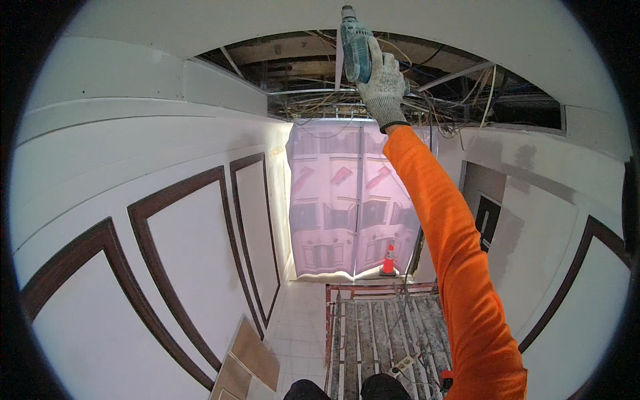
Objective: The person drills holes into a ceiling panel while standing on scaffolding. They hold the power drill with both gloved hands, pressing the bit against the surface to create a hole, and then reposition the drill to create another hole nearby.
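Note:
My right hand (381,87), in a grey knit glove at the end of an orange sleeve, is raised overhead and wrapped round a teal-and-black power drill (357,50). The drill points upward, its chuck against or very near the white ceiling board (267,17) at the top edge. Whether a bit or screw touches the board is too small to tell. Just beyond the drill, the ceiling opening shows metal channels (453,76) and tangled cables (313,101). My left hand is out of view.
White walls with dark-trimmed panels (179,267) flank a pink translucent sheet (323,200). An orange cone (388,260) stands at its foot. Below me are my dark-clad knees (385,388), a slatted metal platform (363,333), a power strip (403,365) and leaning brown boards (253,360).

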Action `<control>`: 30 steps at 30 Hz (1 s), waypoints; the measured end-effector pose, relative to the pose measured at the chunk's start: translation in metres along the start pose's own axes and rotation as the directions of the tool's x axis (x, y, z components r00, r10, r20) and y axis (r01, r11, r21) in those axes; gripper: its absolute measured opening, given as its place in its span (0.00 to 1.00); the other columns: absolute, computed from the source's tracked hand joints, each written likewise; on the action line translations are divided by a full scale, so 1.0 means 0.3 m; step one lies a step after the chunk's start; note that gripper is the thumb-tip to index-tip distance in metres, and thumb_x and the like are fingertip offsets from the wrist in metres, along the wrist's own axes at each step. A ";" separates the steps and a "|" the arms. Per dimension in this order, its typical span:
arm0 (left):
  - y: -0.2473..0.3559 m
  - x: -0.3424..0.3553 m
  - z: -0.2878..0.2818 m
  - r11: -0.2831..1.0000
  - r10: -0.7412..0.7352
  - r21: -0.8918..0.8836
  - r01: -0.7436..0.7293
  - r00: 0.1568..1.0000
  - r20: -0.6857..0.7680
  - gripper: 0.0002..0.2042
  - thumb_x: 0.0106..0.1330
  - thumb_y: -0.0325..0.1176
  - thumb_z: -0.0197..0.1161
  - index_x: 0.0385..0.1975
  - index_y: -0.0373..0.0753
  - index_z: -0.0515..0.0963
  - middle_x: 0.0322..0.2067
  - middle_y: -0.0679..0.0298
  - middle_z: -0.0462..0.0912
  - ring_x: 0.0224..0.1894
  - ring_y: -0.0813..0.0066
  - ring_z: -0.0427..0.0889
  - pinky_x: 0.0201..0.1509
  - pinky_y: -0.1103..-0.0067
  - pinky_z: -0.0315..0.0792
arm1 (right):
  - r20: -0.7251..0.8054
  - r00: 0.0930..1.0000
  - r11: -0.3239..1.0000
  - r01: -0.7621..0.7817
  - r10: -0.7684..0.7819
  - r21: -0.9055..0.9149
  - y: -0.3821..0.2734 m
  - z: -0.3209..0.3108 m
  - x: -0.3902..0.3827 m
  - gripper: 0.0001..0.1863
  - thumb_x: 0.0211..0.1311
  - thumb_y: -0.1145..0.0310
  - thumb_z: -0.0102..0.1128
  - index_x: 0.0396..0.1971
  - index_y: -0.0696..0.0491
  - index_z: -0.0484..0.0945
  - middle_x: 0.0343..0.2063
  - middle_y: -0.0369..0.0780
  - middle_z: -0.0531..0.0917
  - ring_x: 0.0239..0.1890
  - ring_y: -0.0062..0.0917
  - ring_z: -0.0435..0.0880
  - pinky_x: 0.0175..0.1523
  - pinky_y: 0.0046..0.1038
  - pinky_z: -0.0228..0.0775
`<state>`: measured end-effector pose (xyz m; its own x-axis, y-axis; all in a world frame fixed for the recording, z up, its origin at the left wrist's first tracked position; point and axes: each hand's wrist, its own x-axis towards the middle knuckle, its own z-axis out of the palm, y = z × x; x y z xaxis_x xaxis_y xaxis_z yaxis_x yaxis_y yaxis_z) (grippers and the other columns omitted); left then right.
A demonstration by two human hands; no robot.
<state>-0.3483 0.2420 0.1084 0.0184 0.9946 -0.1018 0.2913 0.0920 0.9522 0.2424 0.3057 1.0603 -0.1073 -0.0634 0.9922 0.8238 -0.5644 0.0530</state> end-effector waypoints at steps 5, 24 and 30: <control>0.016 -0.054 -0.030 0.999 -0.020 -0.024 0.021 0.999 0.050 0.16 0.75 0.40 0.56 0.33 0.32 0.77 0.29 0.58 0.77 0.35 0.66 0.70 0.42 0.65 0.69 | -0.013 1.000 0.998 0.025 -0.024 0.053 -0.004 0.008 -0.007 0.59 0.46 0.64 0.79 0.78 0.36 0.50 0.52 0.45 0.72 0.57 0.42 0.76 0.60 0.46 0.72; 1.965 0.289 0.464 0.643 0.751 -0.439 -0.628 0.629 0.199 0.18 0.79 0.33 0.51 0.61 0.30 0.74 0.57 0.44 0.79 0.60 0.49 0.78 0.67 0.64 0.70 | -0.023 0.999 0.999 0.048 -0.047 0.024 0.037 0.025 0.020 0.64 0.41 0.64 0.81 0.78 0.37 0.48 0.54 0.45 0.72 0.57 0.42 0.75 0.60 0.45 0.73; 2.925 0.413 0.600 0.050 0.992 -0.615 -0.787 0.110 -0.060 0.19 0.83 0.38 0.42 0.61 0.35 0.74 0.58 0.55 0.78 0.61 0.62 0.76 0.67 0.68 0.69 | -0.012 1.000 0.998 0.012 -0.012 -0.055 0.073 0.028 -0.001 0.64 0.43 0.60 0.81 0.79 0.40 0.47 0.52 0.44 0.72 0.55 0.39 0.75 0.57 0.43 0.72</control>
<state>0.0817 0.4377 0.8797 0.2332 0.2035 0.9509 -0.5881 -0.7492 0.3046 0.2652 0.3003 1.0620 -0.1240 -0.0661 0.9901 0.7909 -0.6092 0.0584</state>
